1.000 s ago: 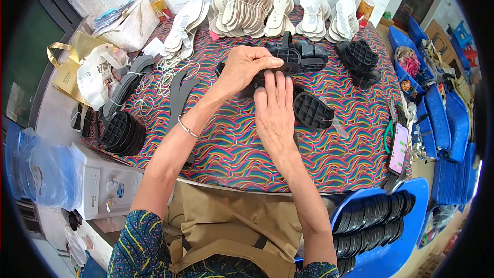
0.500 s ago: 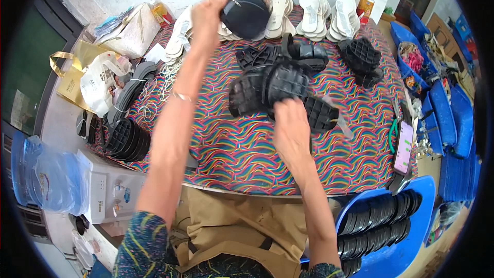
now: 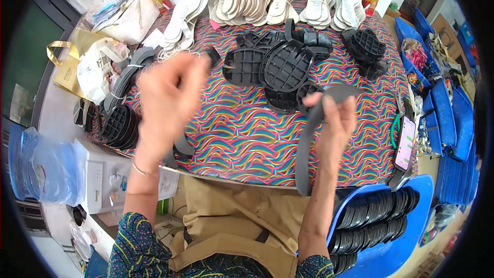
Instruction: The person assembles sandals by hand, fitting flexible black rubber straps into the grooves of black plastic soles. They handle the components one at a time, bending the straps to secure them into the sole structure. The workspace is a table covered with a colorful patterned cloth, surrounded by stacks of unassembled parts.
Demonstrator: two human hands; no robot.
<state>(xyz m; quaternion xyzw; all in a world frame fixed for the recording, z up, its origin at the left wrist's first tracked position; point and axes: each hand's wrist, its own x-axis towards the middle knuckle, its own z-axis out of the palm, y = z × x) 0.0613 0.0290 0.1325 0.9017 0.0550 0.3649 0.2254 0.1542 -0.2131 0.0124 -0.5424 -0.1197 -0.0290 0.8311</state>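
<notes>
My left hand is raised over the left part of the table, blurred by motion, with its fingers curled closed. A small black piece shows at its fingertips; what it belongs to is hidden. In my right hand, pinched between thumb and fingers, is a long dark grey strip. It hangs past the table's front edge and bends over to a wider end above the hand. Just beyond lies a pile of black shoe soles, with gridded undersides facing up.
Cream insole stacks line the wall. More black soles lie at right, near a phone. A blue tub of black soles stands front right. Tied dark bundles, bags and a water dispenser are at left.
My left hand has come down and nearer from the wall; the shiny black sole it held up is no longer seen there. My right hand has left the pile, moved right and now holds the strip.
</notes>
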